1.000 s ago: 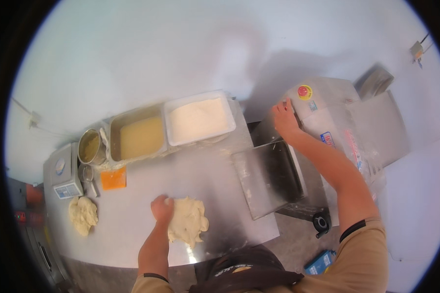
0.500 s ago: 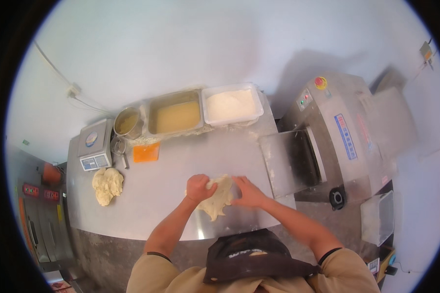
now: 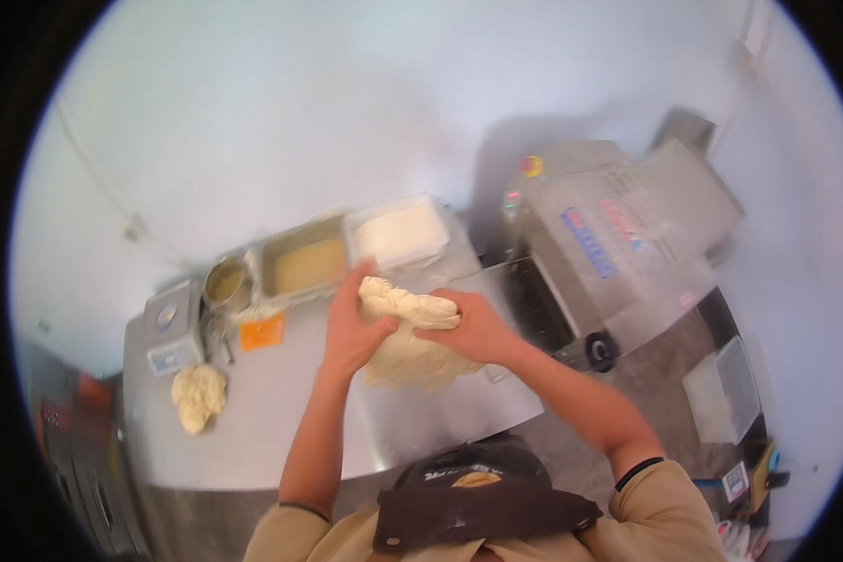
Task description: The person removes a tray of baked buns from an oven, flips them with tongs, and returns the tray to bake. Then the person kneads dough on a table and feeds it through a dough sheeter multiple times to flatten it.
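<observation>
Pale walls (image 3: 281,112) rise behind a metal table (image 3: 244,431), all of it slightly blurred and cut by the black fisheye rim. Over the table's right half is a piece of dough (image 3: 407,304), thick and folded along its far edge. Its lower part smears nearer the person, so I cannot tell whether it hangs free or rests on the table. The left hand (image 3: 354,328) grips its left end, thumb on the near side, the upper fingers blurred. The right hand (image 3: 473,328) clasps the right end, most fingertips hidden by the dough.

Farther off stand a white tub (image 3: 405,258) of pale powder and a metal pan (image 3: 300,242), its contents hard to identify. To the left are a pot (image 3: 244,295), an orange scraper (image 3: 263,332), a scale (image 3: 173,328) and a second lump (image 3: 198,398) of dough. At right, the right forearm partly covers the tray of a metal machine (image 3: 599,215).
</observation>
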Tool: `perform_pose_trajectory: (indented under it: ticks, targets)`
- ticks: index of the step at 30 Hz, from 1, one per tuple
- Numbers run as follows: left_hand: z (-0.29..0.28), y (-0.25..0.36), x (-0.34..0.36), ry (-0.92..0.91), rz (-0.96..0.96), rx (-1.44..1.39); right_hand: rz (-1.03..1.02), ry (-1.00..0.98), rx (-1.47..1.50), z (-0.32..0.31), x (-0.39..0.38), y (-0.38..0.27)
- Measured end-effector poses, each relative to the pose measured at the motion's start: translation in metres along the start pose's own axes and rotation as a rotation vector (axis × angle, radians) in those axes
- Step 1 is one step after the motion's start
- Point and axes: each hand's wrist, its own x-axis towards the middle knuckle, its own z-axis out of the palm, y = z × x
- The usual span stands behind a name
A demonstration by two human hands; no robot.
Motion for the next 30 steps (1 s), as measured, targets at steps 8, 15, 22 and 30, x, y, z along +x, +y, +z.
perform_pose_trajectory:
  ticks: [8,15,22,30]
  targets:
    - [0.148,0.02,0.003,-0.337,-0.225,0.014,0.175,0.094,0.075,-0.155,-0.051,0.025]
    - [0.268,0.083,0.067,-0.097,0.025,-0.31,0.014,0.565,-0.092,-0.398,-0.073,-0.101]
    - [0.295,-0.081,-0.05,-0.224,-0.619,-0.258,0.053,0.753,-0.369,-0.636,-0.063,-0.071]
    - [0.292,-0.119,-0.163,-0.301,-1.045,-0.182,0.214,0.862,-0.617,-0.729,-0.045,0.079]
